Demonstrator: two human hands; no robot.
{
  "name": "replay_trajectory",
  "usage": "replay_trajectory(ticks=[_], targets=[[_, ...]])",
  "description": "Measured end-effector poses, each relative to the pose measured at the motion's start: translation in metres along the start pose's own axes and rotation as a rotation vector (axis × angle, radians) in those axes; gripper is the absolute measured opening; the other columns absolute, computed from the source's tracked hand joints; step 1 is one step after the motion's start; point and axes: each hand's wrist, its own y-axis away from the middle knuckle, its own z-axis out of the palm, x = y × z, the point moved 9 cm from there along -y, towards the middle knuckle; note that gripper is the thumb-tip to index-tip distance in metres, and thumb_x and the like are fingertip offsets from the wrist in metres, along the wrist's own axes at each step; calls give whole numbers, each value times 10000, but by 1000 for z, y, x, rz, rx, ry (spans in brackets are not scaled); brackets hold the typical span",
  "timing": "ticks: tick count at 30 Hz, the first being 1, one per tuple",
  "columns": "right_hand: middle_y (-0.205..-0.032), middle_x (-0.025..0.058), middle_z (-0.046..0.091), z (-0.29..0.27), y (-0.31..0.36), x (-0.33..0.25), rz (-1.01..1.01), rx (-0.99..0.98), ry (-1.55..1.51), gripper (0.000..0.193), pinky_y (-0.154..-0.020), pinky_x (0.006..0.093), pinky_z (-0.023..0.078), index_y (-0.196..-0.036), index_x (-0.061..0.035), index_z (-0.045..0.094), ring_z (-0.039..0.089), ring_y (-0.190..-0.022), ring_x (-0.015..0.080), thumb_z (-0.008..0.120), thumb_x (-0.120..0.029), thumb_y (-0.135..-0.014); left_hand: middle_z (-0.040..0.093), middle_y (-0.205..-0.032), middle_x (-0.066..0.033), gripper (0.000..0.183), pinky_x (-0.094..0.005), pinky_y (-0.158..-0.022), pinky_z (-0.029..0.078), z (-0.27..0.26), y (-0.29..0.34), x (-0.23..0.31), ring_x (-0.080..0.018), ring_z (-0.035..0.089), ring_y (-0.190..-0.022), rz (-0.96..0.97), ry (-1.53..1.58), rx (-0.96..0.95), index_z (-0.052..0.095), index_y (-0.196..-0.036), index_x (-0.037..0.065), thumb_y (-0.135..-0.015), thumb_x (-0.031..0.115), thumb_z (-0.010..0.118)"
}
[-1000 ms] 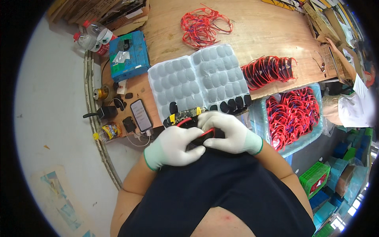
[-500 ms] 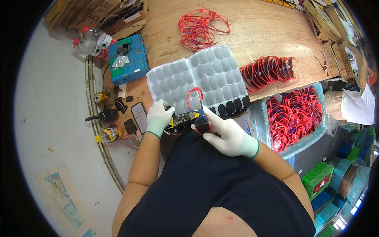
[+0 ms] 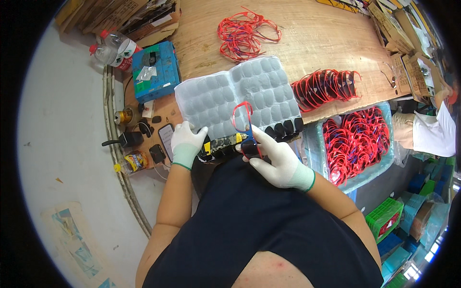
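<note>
In my gloved right hand [image 3: 276, 161], a red and blue glasses frame [image 3: 249, 132] is held upright by one end, with a dark lens in its lower rim. The upper rim shows through without a dark lens. My gloved left hand [image 3: 188, 144] rests at the near left corner of a tray covered by a thin whitish sheet [image 3: 204, 98]; its thumb stands apart from the fingers. Rows of grey ovals show through the sheet. Several uncovered dark lenses [image 3: 278, 129] line the tray's near edge. Camouflage-patterned material with yellow patches [image 3: 224, 144] lies along the front.
A row of red glasses with dark lenses [image 3: 326, 87] stands right of the tray, above a lined bin of red frames [image 3: 355, 144]. Loose red frames [image 3: 242, 36] lie behind. To the left are a blue-green box [image 3: 163, 72], a phone [image 3: 166, 139] and bottles [image 3: 113, 50].
My left hand has shifted slightly left and nearer, its thumb further from the fingers. The sheet's left side has moved left. The glasses frame in my right hand has shifted slightly right and nearer the tray.
</note>
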Motion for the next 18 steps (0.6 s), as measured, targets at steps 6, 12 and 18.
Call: replay_trajectory(ticks=[6,12,18], targets=[[-1144,172,706,4,-1,-3,32,-2,-104,736,-934,342,528,-1552,-7,252,718,-1015,268,563,43,-887,699,-1015,-196,602,-419,-890,526,13,-2,-9,-346,676,-990,-13,-58,-121,691,-999,16,-738,555,743],[-1179,179,697,4,0,-1,49,10,-80,746,-944,335,527,-1553,2,239,717,-1025,266,561,53,-883,719,-982,-157,446,-394,-867,536,16,-10,-31,-310,696,-954,-36,217,-43,657,-1020,6,-783,370,758],[-1265,159,643,5,0,8,48,66,-316,708,-993,343,511,-1511,13,268,686,-1104,241,512,107,-853,654,-941,-91,265,-302,-701,533,-14,10,-15,-187,673,-806,101,831,94,562,-1122,16,-897,108,667]])
